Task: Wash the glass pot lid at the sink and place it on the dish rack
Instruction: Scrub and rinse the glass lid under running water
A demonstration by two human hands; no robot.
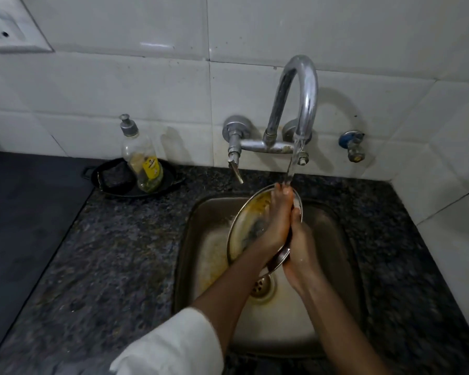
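Note:
The glass pot lid [248, 220], with a metal rim and yellow residue on its glass, is held on edge over the steel sink [190, 239]. A thin stream of water falls from the curved tap [301, 98] onto its top edge. My left hand [278, 220] lies flat against the lid's inner face, fingers pointing up toward the water. My right hand [299, 247] grips the lid's rim from behind on the right. No dish rack is in view.
A dish soap bottle [141, 158] stands in a black pan [111, 182] on the dark granite counter, left of the tap. A second small valve [354, 147] sticks out of the tiled wall at right. The sink drain [260, 286] lies below my hands.

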